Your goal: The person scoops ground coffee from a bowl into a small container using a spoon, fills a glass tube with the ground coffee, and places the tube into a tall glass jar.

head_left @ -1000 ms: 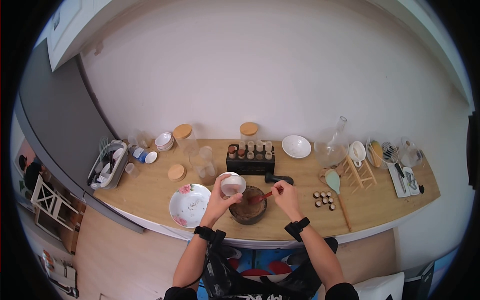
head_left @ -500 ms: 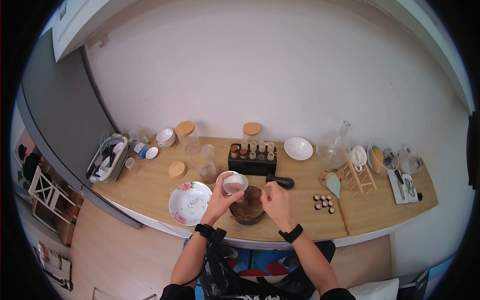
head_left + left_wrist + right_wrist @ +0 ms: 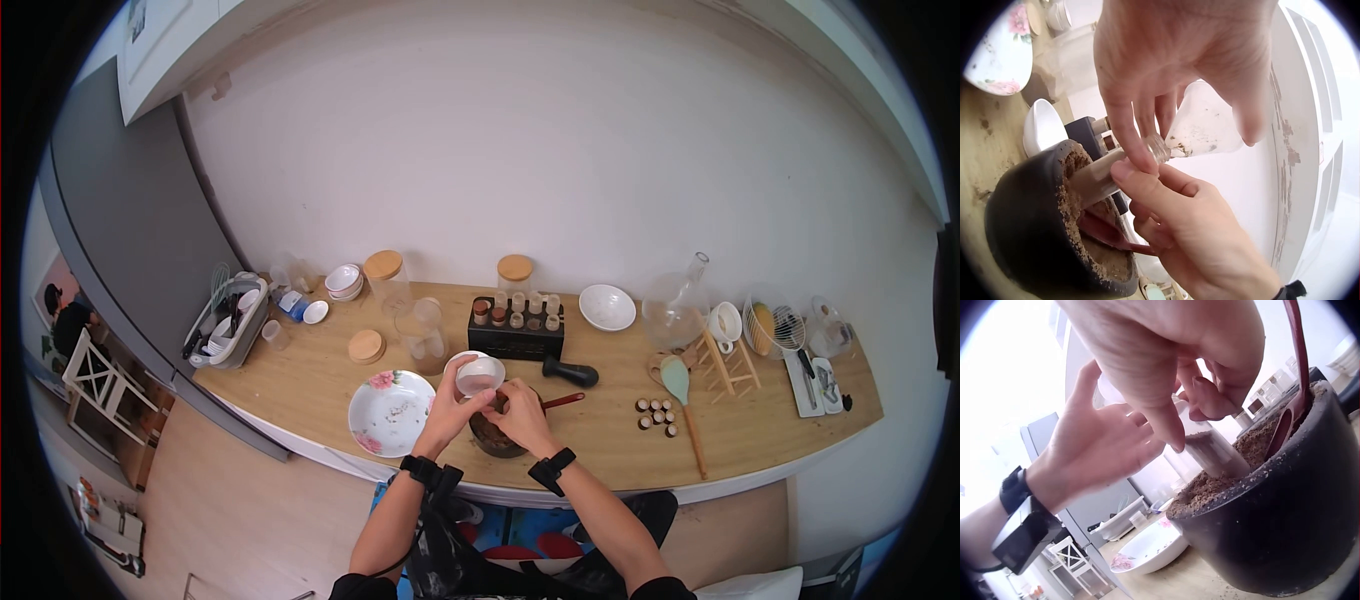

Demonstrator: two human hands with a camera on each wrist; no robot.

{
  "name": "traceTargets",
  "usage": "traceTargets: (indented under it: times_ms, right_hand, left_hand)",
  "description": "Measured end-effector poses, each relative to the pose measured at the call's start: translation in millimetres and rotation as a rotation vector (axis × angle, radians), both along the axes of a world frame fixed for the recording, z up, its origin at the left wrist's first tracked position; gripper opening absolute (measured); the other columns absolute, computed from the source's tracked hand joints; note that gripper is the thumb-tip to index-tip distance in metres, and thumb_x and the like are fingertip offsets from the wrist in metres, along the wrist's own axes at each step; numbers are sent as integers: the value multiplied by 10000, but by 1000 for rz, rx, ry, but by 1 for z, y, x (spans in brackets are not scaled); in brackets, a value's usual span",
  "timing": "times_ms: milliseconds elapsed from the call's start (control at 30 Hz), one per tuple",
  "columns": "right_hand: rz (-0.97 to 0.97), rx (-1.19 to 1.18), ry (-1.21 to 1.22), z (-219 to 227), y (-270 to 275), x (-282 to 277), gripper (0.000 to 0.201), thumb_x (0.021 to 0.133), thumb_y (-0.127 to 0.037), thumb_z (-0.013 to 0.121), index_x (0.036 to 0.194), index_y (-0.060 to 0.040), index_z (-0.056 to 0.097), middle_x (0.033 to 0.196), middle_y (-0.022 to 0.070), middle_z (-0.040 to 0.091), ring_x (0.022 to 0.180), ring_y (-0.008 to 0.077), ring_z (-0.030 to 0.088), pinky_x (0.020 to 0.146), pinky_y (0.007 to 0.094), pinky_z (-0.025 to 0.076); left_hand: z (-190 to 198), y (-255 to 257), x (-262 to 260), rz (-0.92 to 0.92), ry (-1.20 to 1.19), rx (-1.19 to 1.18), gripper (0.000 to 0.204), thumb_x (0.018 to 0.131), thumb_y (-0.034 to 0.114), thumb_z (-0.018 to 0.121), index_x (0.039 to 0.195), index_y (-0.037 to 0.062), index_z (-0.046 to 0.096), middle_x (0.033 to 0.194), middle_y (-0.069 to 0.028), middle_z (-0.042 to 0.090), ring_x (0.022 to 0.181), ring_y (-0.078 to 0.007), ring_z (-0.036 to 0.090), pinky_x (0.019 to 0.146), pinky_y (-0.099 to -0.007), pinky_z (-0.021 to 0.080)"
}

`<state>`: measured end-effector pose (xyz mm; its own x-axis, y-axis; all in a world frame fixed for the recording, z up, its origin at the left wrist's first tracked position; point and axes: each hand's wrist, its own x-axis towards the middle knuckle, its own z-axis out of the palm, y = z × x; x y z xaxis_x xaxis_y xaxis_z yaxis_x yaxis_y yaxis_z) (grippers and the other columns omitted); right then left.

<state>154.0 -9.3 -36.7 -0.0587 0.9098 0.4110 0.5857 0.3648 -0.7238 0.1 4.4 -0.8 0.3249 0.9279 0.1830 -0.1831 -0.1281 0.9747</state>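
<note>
Head view: left hand (image 3: 452,400) holds small white bowl (image 3: 479,375) over dark mortar (image 3: 500,435) near front edge of surface (image 3: 600,440). Right hand (image 3: 520,415) meets it above mortar, grip unclear here. Red spoon (image 3: 560,402) handle juts right from mortar. No readable labels.

Left wrist view: left hand (image 3: 1166,69) fingers and right hand (image 3: 1197,225) thumb pinch small glass vial (image 3: 1110,175), long axis tilted, lower end down in brown powder.

Right wrist view: vial (image 3: 1210,453) slants into mortar (image 3: 1272,531); spoon (image 3: 1291,400) leans inside.
</note>
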Motion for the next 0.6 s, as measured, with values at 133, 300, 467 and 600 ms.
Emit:
traceTargets:
  times_ms: [133,300,467,600]
  right_hand:
    - [35,-62,51,3,-1,4,368,686,-137,772,986,27,636,857,137,613,622,212,592,585,327,479]
    - [42,-196,157,17,-5,16,365,696,-135,772,992,24,631,807,114,654,595,138,595,557,277,473]
    - [-21,-136,342,19,0,30,301,764,-85,737,1017,20,613,812,41,663,636,50,572,561,200,464]
    - [-55,-119,399,22,-3,31,330,741,-128,761,1006,18,632,743,50,664,604,77,578,572,223,474]
  left_hand:
    - [4,-2,-2,-20,-70,-68,607,843,160,699,1331,103,342,1242,-123,489,1103,-212,539,813,-320,543]
    - [14,-3,-7,32,-142,-79,608,846,160,694,1332,93,335,1239,-128,500,1093,-209,543,786,-320,552]
    - [-5,5,-14,177,-96,-7,640,813,117,725,1316,78,331,1189,-138,536,1090,-204,544,808,-314,535]
    - [-25,3,-12,169,2,34,739,730,133,805,1289,83,324,1152,-141,558,1089,-208,545,894,-336,478]
